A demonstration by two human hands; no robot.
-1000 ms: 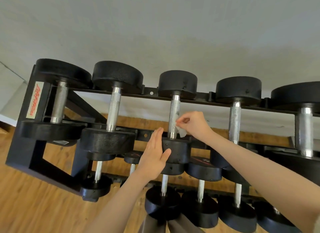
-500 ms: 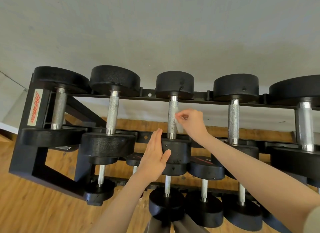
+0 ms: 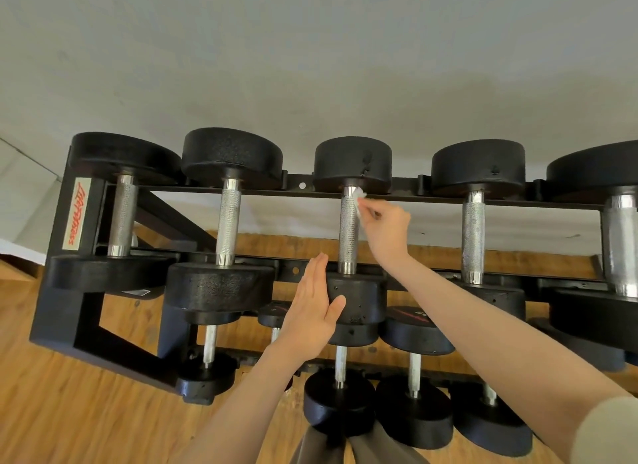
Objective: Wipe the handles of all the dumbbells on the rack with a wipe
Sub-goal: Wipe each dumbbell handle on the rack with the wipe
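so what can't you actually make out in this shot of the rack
Head view only:
- Most of the wipe: the right hand pinching it hides it.
- Rightmost top dumbbell: cut off by the frame edge.
- Left side of the third dumbbell's near head: behind the left hand.
- Lower dumbbell handles: partly hidden by heads above.
- Head markings: too small.

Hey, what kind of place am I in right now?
Most likely a gym or home workout room: a black tiered dumbbell rack loaded with dumbbells, such as the one being wiped, standing on a wood floor against a plain wall.
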